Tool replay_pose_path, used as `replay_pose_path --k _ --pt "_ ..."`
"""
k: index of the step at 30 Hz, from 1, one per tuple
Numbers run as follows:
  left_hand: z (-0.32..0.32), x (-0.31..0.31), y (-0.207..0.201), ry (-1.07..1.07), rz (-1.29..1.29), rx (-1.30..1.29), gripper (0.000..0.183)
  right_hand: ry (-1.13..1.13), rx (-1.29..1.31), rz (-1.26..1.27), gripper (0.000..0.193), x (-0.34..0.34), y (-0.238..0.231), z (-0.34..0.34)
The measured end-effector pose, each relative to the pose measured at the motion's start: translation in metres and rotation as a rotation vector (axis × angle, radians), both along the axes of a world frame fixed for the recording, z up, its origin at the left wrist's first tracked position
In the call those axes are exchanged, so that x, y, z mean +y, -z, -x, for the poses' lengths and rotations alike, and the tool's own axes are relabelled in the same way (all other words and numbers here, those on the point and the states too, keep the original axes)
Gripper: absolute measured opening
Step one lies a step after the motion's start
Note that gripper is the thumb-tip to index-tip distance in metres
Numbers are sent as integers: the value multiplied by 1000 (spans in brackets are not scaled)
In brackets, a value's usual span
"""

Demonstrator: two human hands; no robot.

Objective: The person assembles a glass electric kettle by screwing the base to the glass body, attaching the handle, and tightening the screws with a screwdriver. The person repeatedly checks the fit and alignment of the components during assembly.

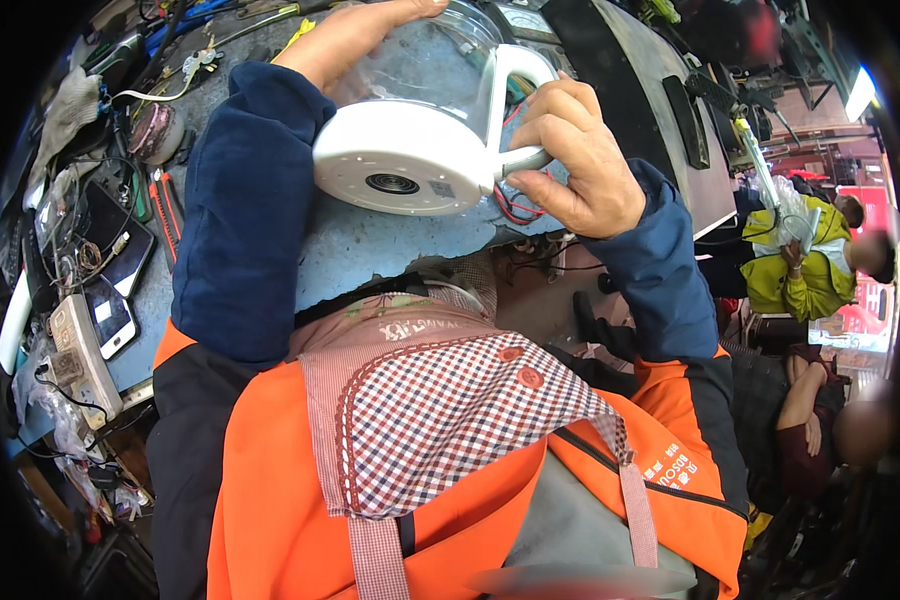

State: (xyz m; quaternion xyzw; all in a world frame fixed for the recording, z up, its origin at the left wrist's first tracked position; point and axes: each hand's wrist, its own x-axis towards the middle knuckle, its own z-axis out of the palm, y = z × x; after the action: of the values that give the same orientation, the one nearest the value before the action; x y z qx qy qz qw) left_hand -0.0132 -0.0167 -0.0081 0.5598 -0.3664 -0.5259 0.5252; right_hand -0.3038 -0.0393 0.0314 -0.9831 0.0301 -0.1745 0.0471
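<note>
A glass electric kettle [410, 165] with a white base and handle is tipped over the bench, its underside turned toward me. A round black connector [392, 184] with rings sits in the middle of that underside. My right hand [580, 150] grips the white handle [522, 66], fingers wrapped through it. Across the far side of the clear glass, my left hand [355, 42] holds the kettle's body, its fingertips partly cut off by the upper picture edge. Thin red wires [515, 208] lie on the bench just beyond the base.
The blue workbench [370, 250] carries clutter at left: a white phone [112, 318], a power strip [85, 360], pliers [165, 210], a glove [70, 108] and loose cables. A meter [525, 22] stands behind the kettle. Two people sit at right, one in a yellow jacket [820, 265].
</note>
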Motion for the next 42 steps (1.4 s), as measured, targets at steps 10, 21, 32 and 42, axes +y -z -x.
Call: replay_pose_path --k 10,21,32,42 --pt "-75 -4 36 187 222 71 97 -2 -265 -57 30 0 12 -24" --pt "-62 40 -15 252 396 -50 61 368 -957 -1437 27 59 48 -50" --pt "-45 13 -15 162 345 -120 49 502 -946 -957 30 83 81 -30" --pt "-1 20 -55 353 651 -1063 83 510 -784 -331 52 85 78 -1"
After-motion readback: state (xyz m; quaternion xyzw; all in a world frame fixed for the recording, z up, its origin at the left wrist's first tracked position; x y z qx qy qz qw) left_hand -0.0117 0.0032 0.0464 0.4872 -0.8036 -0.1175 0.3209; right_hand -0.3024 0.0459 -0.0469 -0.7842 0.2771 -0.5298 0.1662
